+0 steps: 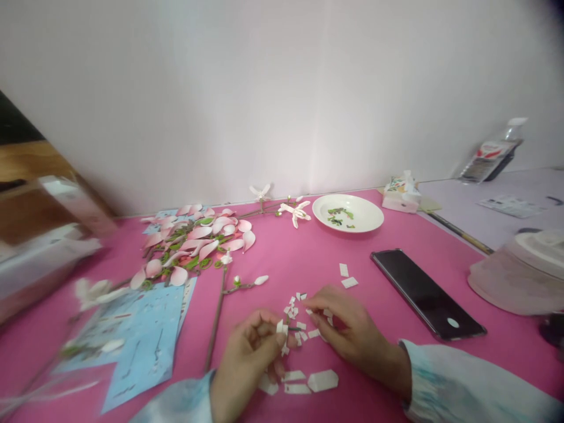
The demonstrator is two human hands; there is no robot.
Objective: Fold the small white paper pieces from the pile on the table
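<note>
My left hand [255, 346] is closed, its thumb and fingers pinching a small white flower part [282, 332] made of little white pieces. Close to its right, my right hand [348, 320] is also closed, with a tiny white piece [309, 312] at its fingertips. Loose small white pieces [301, 326] lie scattered on the pink table cover between and beneath the hands. Nearer to me are larger flat white pieces [323, 380]. Two more white pieces [344, 270] rest beyond my right hand.
Pink-petalled flower branches [198, 241] lie at left over blue printed sheets [152, 346]. A brown stem [215, 326] runs beside my left hand. Farther back are a white plate [320, 218] with green bits and a tissue pack [400, 197]. A phone [427, 296] lies right.
</note>
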